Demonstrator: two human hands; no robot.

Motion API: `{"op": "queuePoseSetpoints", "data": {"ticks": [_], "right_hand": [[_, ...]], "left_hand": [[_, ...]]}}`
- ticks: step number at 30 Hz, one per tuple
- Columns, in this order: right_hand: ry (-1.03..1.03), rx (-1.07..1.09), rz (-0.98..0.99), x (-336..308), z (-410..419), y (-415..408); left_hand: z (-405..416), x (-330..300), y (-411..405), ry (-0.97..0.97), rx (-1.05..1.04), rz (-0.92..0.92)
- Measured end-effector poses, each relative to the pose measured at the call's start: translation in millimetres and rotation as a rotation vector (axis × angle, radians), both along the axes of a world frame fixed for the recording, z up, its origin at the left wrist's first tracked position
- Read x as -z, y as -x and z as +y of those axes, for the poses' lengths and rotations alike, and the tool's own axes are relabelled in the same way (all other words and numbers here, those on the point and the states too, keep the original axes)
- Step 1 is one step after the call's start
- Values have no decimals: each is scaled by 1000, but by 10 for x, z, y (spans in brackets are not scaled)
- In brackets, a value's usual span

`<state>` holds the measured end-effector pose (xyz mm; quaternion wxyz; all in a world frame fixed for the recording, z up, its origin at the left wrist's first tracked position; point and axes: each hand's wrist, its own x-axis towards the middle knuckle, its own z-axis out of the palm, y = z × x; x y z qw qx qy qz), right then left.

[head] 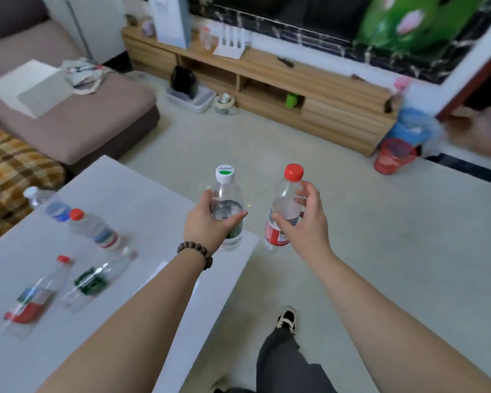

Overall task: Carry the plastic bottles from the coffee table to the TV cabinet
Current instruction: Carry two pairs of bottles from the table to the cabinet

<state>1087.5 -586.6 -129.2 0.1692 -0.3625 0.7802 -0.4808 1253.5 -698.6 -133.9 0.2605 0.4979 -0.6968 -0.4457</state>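
My left hand (207, 222) grips a clear bottle with a white cap and green label (226, 194), held upright over the near corner of the white coffee table (142, 199). My right hand (304, 222) grips a clear bottle with a red cap and red label (288, 194), upright over the floor. Several more plastic bottles stay on the table: one upright with a red cap (92, 226), one behind it (44, 201), and two lying flat (36, 296) (97, 279). The wooden TV cabinet (309, 78) runs along the far wall.
A brown sofa (77, 120) stands at the left. On the floor by the cabinet are a grey tray (190, 99), a small pot (224, 103) and a red basket (394, 156). Light tiled floor lies between table and cabinet. My leg and shoe (288, 321) show below.
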Motion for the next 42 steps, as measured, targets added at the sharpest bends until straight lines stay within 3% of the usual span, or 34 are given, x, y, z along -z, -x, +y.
{"op": "queuePoseSetpoints", "data": {"ticks": [9,22,31,42], "right_hand": [[-5,212,-11,164,175,1538],[10,286,-27,16,-383,3769],[14,277,-41,176,-1344,4757],[-13,367,-22,79,-3138,6358]], "left_hand": [[-98,28,1845,-16,182,-47],[-686,-60,4209,-43,204,-12],[-1620,55,5267,-15,223,-33],[-3552,88,6984,-9,345,-48]]}}
